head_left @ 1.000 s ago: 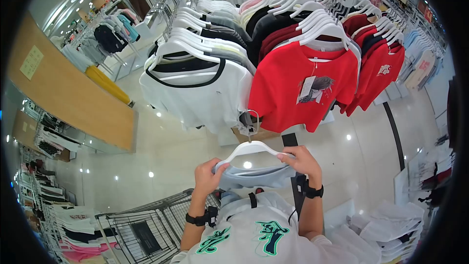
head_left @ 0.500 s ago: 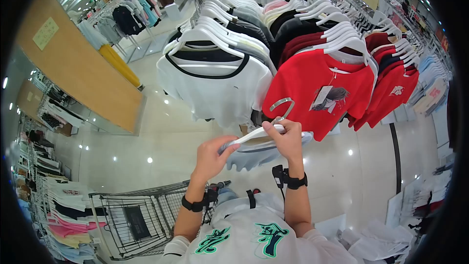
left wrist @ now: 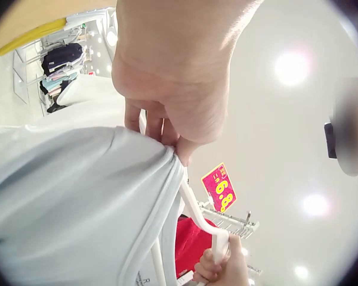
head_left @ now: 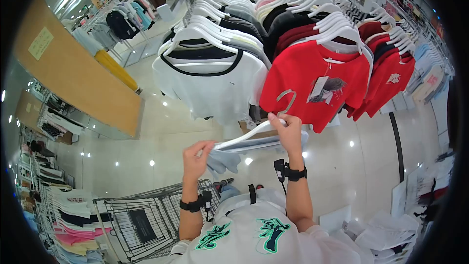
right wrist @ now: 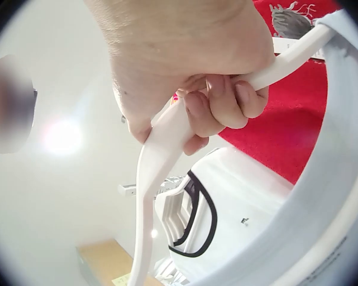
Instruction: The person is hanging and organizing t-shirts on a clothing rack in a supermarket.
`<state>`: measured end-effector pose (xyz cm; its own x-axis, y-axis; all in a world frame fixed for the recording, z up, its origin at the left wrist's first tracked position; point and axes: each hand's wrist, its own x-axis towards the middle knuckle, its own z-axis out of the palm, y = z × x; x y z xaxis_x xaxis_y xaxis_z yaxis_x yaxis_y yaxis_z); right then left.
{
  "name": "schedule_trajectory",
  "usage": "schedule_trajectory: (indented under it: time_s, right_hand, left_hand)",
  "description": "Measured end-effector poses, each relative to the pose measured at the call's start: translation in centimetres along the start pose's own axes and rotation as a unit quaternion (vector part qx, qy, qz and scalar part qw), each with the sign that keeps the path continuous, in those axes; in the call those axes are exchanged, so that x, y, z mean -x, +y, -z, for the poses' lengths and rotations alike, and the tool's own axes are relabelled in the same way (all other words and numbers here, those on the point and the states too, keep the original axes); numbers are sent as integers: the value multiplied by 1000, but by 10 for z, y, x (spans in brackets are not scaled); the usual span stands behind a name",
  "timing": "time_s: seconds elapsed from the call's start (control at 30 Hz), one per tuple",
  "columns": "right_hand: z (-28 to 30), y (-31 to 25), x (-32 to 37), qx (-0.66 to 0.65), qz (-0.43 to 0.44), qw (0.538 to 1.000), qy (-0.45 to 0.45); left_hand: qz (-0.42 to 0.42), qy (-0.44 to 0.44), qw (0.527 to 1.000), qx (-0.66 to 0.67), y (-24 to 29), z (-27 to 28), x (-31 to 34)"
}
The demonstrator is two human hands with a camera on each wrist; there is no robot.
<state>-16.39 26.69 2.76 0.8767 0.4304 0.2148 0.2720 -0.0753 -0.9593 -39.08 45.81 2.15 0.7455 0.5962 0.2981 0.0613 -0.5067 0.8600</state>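
My right hand (head_left: 289, 134) grips a white clothes hanger (head_left: 249, 134) at its middle, just below the metal hook (head_left: 289, 99). In the right wrist view, the fingers (right wrist: 227, 107) curl round the hanger's neck. A light blue T-shirt (left wrist: 77, 202) hangs on the hanger. At the hanger's left end, my left hand (head_left: 197, 161) pinches the shirt's neckline edge between thumb and fingers, as the left wrist view shows close up. The hanger is tilted, its right side higher in the head view.
Ahead stands a rack with a white black-trimmed shirt (head_left: 205, 85) and a red printed T-shirt (head_left: 317, 78) at the front, several more behind. A wire shopping cart (head_left: 146, 220) is at lower left. A wooden panel (head_left: 73, 68) stands on the left; folded clothes (head_left: 80, 225) lie below it.
My right hand has shifted from the hanger's right arm to its middle by the hook. The hanger has turned and tilted, and my left hand has moved left along with its end.
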Motion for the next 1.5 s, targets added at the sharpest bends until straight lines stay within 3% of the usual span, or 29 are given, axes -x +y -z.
schedule_trajectory:
  time_s: [0.07,0.13,0.2,0.27,0.33,0.4,0.47,0.53,0.57,0.67,0.8,0.87,1.0,1.07,1.13,1.2,1.27,1.33,1.4,1.5]
  right_hand:
    - [5,25,-4,-9,-4,1000,22]
    - [5,57,-10,-84,-71,993,50]
    - [11,83,-11,-53,-60,996,44]
    - [15,107,-9,-84,-103,990,45]
    - [25,94,-5,-130,-142,980,51]
    - [35,98,-7,-375,-218,890,142]
    - [42,87,-10,-464,-268,815,219]
    - [57,111,-8,-561,-168,809,40]
    - [56,115,-6,-565,-201,794,105]
    - [60,113,-1,-606,-221,751,145]
    - [59,110,-2,-605,-159,778,62]
    - [45,70,-8,-487,-270,806,200]
    - [15,58,-26,-341,-213,914,48]
    - [-8,31,-36,-312,-190,930,40]
    - [-26,15,-50,-336,-170,926,-27]
    - [-44,-17,-64,-281,-121,951,-45]
    - [-58,-46,-86,-168,-25,983,-73]
    - [-70,-91,-107,-107,75,986,-104]
    - [-84,-121,-130,-38,139,981,-128]
    - [-117,-154,-160,55,180,975,-117]
  left_hand:
    - [1,31,999,8,1,8,-3]
    - [0,36,999,6,-1,11,-2]
    - [-4,46,999,-1,-5,16,-1]
    - [-11,51,998,-28,-12,20,1]
    - [7,52,999,10,-21,26,4]
    - [27,54,997,48,-25,33,9]
    - [54,-3,992,111,-25,38,13]
    - [58,-29,993,99,-22,36,16]
    - [62,-56,992,90,-20,35,17]
    - [103,-76,985,118,-17,32,18]
    - [116,-94,985,88,-15,24,20]
    - [125,-150,980,35,-20,17,22]
    - [138,-182,973,27,-33,9,29]
    - [141,-191,971,17,-49,9,37]
    - [149,-210,966,7,-51,16,42]
    - [198,-277,940,8,-60,22,49]
    - [202,-287,936,19,-70,25,57]
    - [254,-290,922,39,-78,28,65]
    - [253,-283,924,37,-72,30,67]
    - [262,-278,923,41,-73,33,69]
